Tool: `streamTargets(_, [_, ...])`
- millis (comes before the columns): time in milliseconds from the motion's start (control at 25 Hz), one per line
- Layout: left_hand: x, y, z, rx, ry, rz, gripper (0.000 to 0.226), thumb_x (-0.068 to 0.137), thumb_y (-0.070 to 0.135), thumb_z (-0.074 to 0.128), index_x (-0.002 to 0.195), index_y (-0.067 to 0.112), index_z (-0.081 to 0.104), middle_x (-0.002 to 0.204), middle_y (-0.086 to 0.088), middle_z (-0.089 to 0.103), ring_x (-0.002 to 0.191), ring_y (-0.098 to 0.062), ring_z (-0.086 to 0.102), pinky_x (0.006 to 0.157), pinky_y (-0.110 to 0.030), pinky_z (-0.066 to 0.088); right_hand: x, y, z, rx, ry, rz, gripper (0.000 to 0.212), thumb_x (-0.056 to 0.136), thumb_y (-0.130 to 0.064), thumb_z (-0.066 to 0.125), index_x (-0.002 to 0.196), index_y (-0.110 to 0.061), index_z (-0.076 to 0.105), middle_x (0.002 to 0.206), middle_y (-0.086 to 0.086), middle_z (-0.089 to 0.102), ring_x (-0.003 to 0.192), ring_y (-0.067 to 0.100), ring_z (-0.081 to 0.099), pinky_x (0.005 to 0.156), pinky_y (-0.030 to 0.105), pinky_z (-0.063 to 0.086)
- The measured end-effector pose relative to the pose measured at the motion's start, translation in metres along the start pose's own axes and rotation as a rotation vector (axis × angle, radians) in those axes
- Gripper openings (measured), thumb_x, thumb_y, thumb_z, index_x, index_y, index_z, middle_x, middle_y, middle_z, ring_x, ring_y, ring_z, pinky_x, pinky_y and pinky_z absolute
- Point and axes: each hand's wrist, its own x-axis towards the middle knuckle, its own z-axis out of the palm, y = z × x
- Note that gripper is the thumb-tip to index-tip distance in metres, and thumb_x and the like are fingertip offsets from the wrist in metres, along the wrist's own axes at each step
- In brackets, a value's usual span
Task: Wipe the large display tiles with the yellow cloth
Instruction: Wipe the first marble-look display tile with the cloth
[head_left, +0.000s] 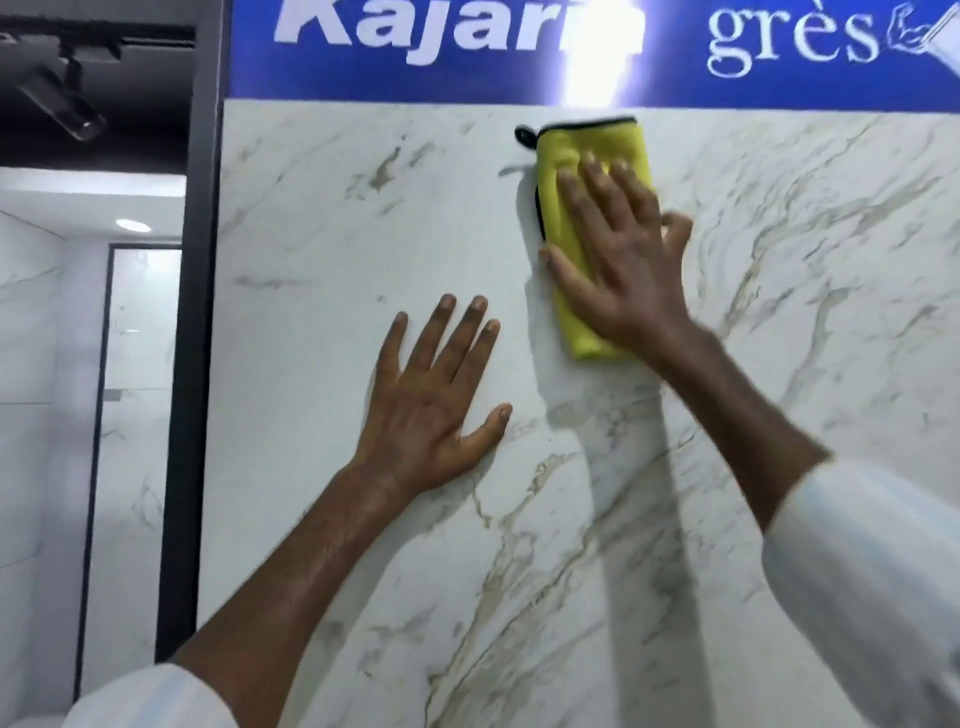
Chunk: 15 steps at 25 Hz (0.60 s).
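1 cloth (592, 150) under right hand (623, 260) | left hand (431, 400): tile (322, 312) | banner (519, 83): probably "Kajaria"

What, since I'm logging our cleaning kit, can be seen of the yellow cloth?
The yellow cloth, fleecy-looking, is folded into a long rectangle with black edging along top and left and a black loop at the upper-left corner. It lies flat, nearly upright, against the marble-look tile under the blue sign. The right hand presses flat on it; the left hand rests on the tile, apart.
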Motion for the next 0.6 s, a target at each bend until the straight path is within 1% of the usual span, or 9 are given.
streamTargets(80, [-0.001, -0.002, 0.001, 0.02, -0.007, 0.003, 0.076, 0.104, 0.056, 0.041, 0.163, 0.008, 0.034, 0.173, -0.011, 0.024, 0.161, -0.032, 0.019, 0.126, -0.063, 0.016, -0.082, -0.015, -0.008, 0.002, 0.002, 0.027, 0.069, 0.102, -0.057, 0.045, 0.163, -0.029, 0.031, 0.172, -0.002, 0.021, 0.158, 0.021, 0.019, 0.105, 0.054, 0.032])
streamTargets(160, [0.001, -0.003, -0.001, 0.026, -0.024, -0.002, 0.077, 0.104, 0.056, 0.041, 0.164, 0.008, 0.032, 0.173, -0.011, 0.023, 0.161, -0.033, 0.018, 0.127, -0.063, 0.015, -0.17, -0.032, -0.013, 0.009, -0.028, 0.069, 0.067, 0.102, -0.055, 0.048, 0.161, -0.026, 0.035, 0.171, 0.0, 0.024, 0.158, 0.023, 0.021, 0.106, 0.055, 0.031])
streamTargets(240, [0.005, 0.0, -0.007, -0.02, -0.018, -0.002, 0.075, 0.103, 0.052, 0.045, 0.163, 0.008, 0.034, 0.173, -0.012, 0.024, 0.161, -0.034, 0.02, 0.126, -0.063, 0.015, -0.226, -0.046, -0.018, -0.027, -0.036, 0.082, 0.065, 0.102, -0.054, 0.048, 0.159, -0.022, 0.042, 0.169, 0.003, 0.03, 0.156, 0.026, 0.027, 0.105, 0.058, 0.032])
streamTargets(280, [0.002, 0.002, -0.011, -0.078, -0.016, 0.003, 0.072, 0.103, 0.049, 0.047, 0.162, 0.008, 0.036, 0.172, -0.013, 0.025, 0.16, -0.034, 0.022, 0.127, -0.063, 0.015, -0.236, -0.05, -0.02, -0.037, -0.053, 0.087, 0.065, 0.102, -0.055, 0.048, 0.158, -0.022, 0.043, 0.168, 0.004, 0.032, 0.155, 0.026, 0.029, 0.103, 0.058, 0.033])
streamTargets(360, [-0.025, 0.016, -0.017, -0.21, -0.008, -0.02, 0.068, 0.101, 0.042, 0.051, 0.159, 0.009, 0.042, 0.171, -0.015, 0.026, 0.159, -0.033, 0.026, 0.126, -0.06, 0.016, -0.215, -0.052, -0.02, -0.047, -0.06, 0.107, 0.066, 0.101, -0.056, 0.049, 0.158, -0.024, 0.043, 0.168, 0.003, 0.033, 0.154, 0.026, 0.03, 0.103, 0.057, 0.034])
streamTargets(400, [-0.048, 0.03, -0.019, -0.243, -0.005, -0.04, 0.068, 0.1, 0.043, 0.053, 0.158, 0.01, 0.044, 0.171, -0.015, 0.027, 0.158, -0.032, 0.028, 0.126, -0.059, 0.017, -0.194, -0.05, -0.016, -0.031, -0.054, 0.112, 0.067, 0.1, -0.056, 0.05, 0.158, -0.024, 0.042, 0.168, 0.003, 0.033, 0.155, 0.026, 0.03, 0.104, 0.056, 0.034])
streamTargets(520, [-0.113, 0.069, -0.021, -0.19, -0.077, -0.005, 0.073, 0.097, 0.048, 0.058, 0.158, 0.01, 0.046, 0.17, -0.012, 0.031, 0.158, -0.032, 0.028, 0.125, -0.062, 0.02, -0.136, -0.04, -0.009, -0.031, -0.029, 0.111, 0.069, 0.102, -0.059, 0.045, 0.16, -0.024, 0.038, 0.169, 0.005, 0.031, 0.155, 0.026, 0.026, 0.11, 0.053, 0.033])
streamTargets(600, [-0.124, 0.072, -0.014, -0.164, -0.093, 0.007, 0.07, 0.099, 0.046, 0.057, 0.157, 0.01, 0.047, 0.169, -0.009, 0.034, 0.158, -0.031, 0.029, 0.124, -0.063, 0.021, -0.142, -0.047, -0.008, -0.056, -0.012, 0.121, 0.068, 0.103, -0.058, 0.044, 0.161, -0.022, 0.037, 0.169, 0.006, 0.03, 0.156, 0.026, 0.025, 0.109, 0.051, 0.032])
